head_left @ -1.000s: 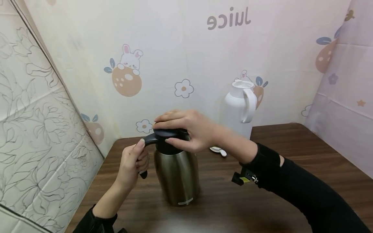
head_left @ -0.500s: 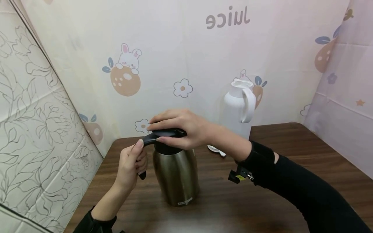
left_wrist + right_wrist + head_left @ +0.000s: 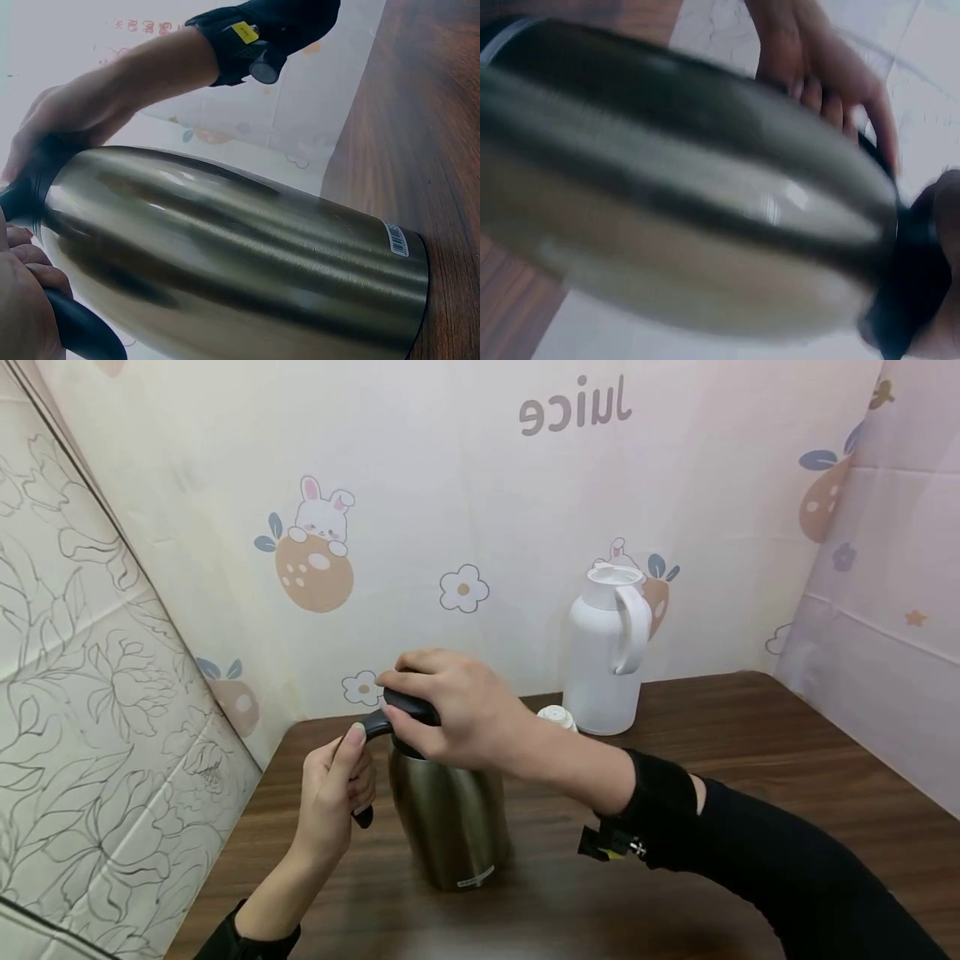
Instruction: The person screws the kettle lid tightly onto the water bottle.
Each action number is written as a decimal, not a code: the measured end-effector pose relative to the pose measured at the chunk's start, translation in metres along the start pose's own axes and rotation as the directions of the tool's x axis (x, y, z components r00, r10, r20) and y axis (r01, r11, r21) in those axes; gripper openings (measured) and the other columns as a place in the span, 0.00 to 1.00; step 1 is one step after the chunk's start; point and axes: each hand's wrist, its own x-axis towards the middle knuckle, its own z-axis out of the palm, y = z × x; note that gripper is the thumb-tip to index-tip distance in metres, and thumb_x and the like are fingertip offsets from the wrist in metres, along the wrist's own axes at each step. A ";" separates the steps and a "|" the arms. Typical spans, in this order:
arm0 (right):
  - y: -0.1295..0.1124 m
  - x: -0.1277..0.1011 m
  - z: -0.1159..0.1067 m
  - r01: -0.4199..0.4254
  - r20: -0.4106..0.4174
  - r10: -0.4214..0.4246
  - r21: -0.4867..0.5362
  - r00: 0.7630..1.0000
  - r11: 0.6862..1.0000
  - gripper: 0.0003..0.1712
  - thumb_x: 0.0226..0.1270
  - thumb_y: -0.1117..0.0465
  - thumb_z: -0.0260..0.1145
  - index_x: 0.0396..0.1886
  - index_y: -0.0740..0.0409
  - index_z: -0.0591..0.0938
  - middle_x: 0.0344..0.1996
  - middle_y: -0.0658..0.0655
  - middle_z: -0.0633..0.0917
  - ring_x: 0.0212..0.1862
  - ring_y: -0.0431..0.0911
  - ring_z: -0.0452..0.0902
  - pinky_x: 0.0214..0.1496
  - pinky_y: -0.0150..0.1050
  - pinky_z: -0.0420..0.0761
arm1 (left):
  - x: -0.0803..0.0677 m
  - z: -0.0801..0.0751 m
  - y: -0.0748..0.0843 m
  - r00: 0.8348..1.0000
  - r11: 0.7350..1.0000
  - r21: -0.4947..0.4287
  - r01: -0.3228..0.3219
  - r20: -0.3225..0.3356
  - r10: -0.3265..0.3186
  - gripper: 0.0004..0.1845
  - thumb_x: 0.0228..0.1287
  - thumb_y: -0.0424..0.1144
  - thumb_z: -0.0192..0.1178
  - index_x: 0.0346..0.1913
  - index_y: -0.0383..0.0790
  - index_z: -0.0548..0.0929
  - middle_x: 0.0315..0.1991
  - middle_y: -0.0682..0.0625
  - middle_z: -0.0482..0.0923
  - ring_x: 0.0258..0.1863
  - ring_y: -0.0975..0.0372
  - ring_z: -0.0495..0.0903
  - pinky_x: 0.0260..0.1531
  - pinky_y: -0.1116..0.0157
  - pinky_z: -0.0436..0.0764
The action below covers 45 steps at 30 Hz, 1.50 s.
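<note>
Standing upright on the wooden table (image 3: 750, 760), the steel flask (image 3: 450, 814) looking rigid, smooth, probably slippery and weighty. Curling left hand (image 3: 330, 793) fingers round its black handle (image 3: 372, 724); cupping right hand (image 3: 450, 710) fingers, bent and gripping, over the black lid (image 3: 408, 706) beneath them.

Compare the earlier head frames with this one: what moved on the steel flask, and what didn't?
The right hand has turned on the black lid, its fingers now curling further round the near side, and a small white cap shows behind the wrist. The left hand still grips the handle. The steel flask and the white jug stayed in place on the table.
</note>
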 end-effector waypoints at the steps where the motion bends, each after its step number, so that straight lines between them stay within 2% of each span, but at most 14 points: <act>1: -0.004 0.000 0.001 -0.027 -0.005 0.026 -0.037 1.000 0.999 0.18 0.68 0.52 0.61 0.53 0.52 0.84 0.42 0.48 0.81 0.42 0.39 0.76 0.44 0.33 0.77 | -0.001 0.000 0.000 1.000 1.000 0.004 0.000 -0.003 0.000 0.28 0.78 0.44 0.46 0.18 0.38 0.55 0.11 0.52 0.51 0.08 0.61 0.50 0.06 0.63 0.52; 4: -0.012 0.000 0.003 -0.080 -0.011 0.079 -0.093 0.997 0.992 0.17 0.67 0.52 0.60 0.52 0.51 0.85 0.40 0.48 0.80 0.40 0.40 0.75 0.41 0.33 0.77 | -0.002 -0.002 -0.001 1.000 1.000 -0.002 0.003 0.000 -0.003 0.28 0.78 0.44 0.45 0.17 0.39 0.54 0.11 0.52 0.50 0.08 0.61 0.49 0.06 0.63 0.52; 9: -0.009 0.000 -0.003 -0.075 0.050 0.077 -0.039 0.996 0.996 0.19 0.69 0.50 0.60 0.54 0.51 0.83 0.42 0.46 0.79 0.41 0.38 0.74 0.41 0.32 0.76 | 0.000 -0.005 -0.003 0.998 0.999 -0.047 0.004 0.069 -0.001 0.27 0.79 0.43 0.42 0.17 0.41 0.54 0.10 0.52 0.49 0.07 0.59 0.46 0.05 0.65 0.50; 12: 0.002 0.000 -0.009 0.018 0.119 -0.024 0.052 0.993 0.998 0.21 0.69 0.48 0.59 0.57 0.50 0.82 0.49 0.47 0.80 0.50 0.38 0.75 0.52 0.33 0.76 | 0.002 -0.007 -0.004 0.992 0.997 -0.079 -0.006 0.128 0.016 0.26 0.80 0.41 0.39 0.16 0.41 0.54 0.09 0.51 0.48 0.07 0.58 0.46 0.05 0.66 0.51; 15: 0.016 0.003 -0.016 0.133 0.197 -0.166 0.172 0.966 0.976 0.22 0.71 0.47 0.56 0.60 0.49 0.80 0.58 0.50 0.79 0.62 0.40 0.71 0.64 0.36 0.70 | 0.004 -0.007 -0.004 0.984 0.994 -0.107 -0.023 0.172 0.041 0.26 0.80 0.39 0.37 0.17 0.41 0.55 0.09 0.50 0.48 0.07 0.58 0.46 0.05 0.67 0.51; 18: 0.028 0.011 -0.021 0.179 0.232 -0.262 0.327 0.937 0.928 0.20 0.75 0.50 0.52 0.58 0.47 0.82 0.58 0.47 0.79 0.62 0.37 0.71 0.65 0.36 0.69 | 0.006 -0.008 -0.004 0.979 0.992 -0.121 -0.026 0.195 0.050 0.25 0.80 0.39 0.36 0.18 0.41 0.55 0.09 0.50 0.48 0.06 0.58 0.45 0.05 0.66 0.50; 20: 0.033 0.015 -0.021 0.177 0.228 -0.279 0.384 0.933 0.906 0.19 0.76 0.51 0.50 0.54 0.47 0.83 0.54 0.44 0.80 0.59 0.34 0.72 0.62 0.35 0.71 | 0.007 -0.008 -0.003 0.978 0.992 -0.122 -0.022 0.203 0.046 0.25 0.80 0.39 0.35 0.18 0.41 0.56 0.09 0.51 0.48 0.06 0.58 0.46 0.05 0.65 0.50; 22: 0.036 0.018 -0.019 0.179 0.207 -0.277 0.396 0.938 0.901 0.19 0.76 0.52 0.48 0.51 0.46 0.84 0.50 0.42 0.81 0.56 0.33 0.73 0.60 0.34 0.72 | 0.007 -0.009 -0.003 0.978 0.993 -0.119 -0.015 0.204 0.039 0.25 0.80 0.40 0.36 0.18 0.41 0.56 0.09 0.51 0.48 0.06 0.58 0.46 0.05 0.65 0.50; 28: 0.033 0.018 -0.009 0.198 0.158 -0.249 0.280 0.956 0.939 0.24 0.75 0.54 0.40 0.46 0.48 0.85 0.46 0.45 0.80 0.51 0.35 0.73 0.55 0.31 0.71 | 0.004 -0.006 -0.002 0.990 0.996 -0.082 -0.021 0.140 0.032 0.26 0.80 0.41 0.38 0.17 0.40 0.55 0.09 0.51 0.49 0.07 0.59 0.47 0.05 0.64 0.50; 33: 0.025 0.017 -0.006 0.148 0.151 -0.181 0.203 0.972 0.968 0.27 0.73 0.54 0.38 0.44 0.49 0.86 0.45 0.45 0.81 0.51 0.37 0.73 0.53 0.32 0.72 | -0.001 -0.001 0.001 0.999 0.999 -0.029 -0.019 0.045 0.020 0.27 0.80 0.44 0.42 0.18 0.39 0.54 0.10 0.52 0.50 0.07 0.61 0.48 0.06 0.63 0.51; 37: 0.014 0.016 -0.004 0.059 0.138 -0.076 0.124 0.988 0.991 0.27 0.72 0.56 0.38 0.41 0.48 0.86 0.42 0.43 0.80 0.48 0.36 0.73 0.48 0.31 0.73 | -0.003 0.003 0.002 1.000 1.000 -0.015 -0.020 0.006 0.020 0.28 0.79 0.44 0.45 0.18 0.38 0.55 0.11 0.51 0.50 0.08 0.61 0.50 0.06 0.63 0.52; 39: 0.006 0.014 -0.003 -0.004 0.104 -0.003 0.070 0.995 0.998 0.26 0.70 0.57 0.38 0.37 0.47 0.87 0.38 0.42 0.80 0.44 0.36 0.73 0.44 0.31 0.73 | -0.004 0.005 0.003 1.000 1.000 -0.009 -0.019 -0.002 0.019 0.28 0.79 0.44 0.45 0.18 0.38 0.55 0.11 0.51 0.50 0.08 0.61 0.50 0.06 0.63 0.52; 42: -0.006 0.013 0.002 -0.104 0.039 0.104 -0.015 0.994 0.994 0.26 0.68 0.57 0.39 0.31 0.45 0.86 0.33 0.41 0.80 0.39 0.37 0.73 0.37 0.31 0.73 | -0.005 0.006 0.003 1.000 1.000 0.005 -0.016 -0.011 0.016 0.28 0.79 0.45 0.45 0.18 0.37 0.56 0.11 0.51 0.50 0.09 0.61 0.50 0.06 0.64 0.52; 45: -0.015 0.013 0.004 -0.166 -0.003 0.167 -0.079 0.986 0.983 0.24 0.67 0.57 0.40 0.25 0.44 0.84 0.29 0.41 0.79 0.35 0.38 0.72 0.30 0.31 0.72 | -0.005 0.007 0.003 1.000 1.000 0.005 -0.011 -0.010 0.011 0.28 0.79 0.45 0.45 0.18 0.37 0.55 0.11 0.51 0.50 0.09 0.61 0.50 0.06 0.64 0.52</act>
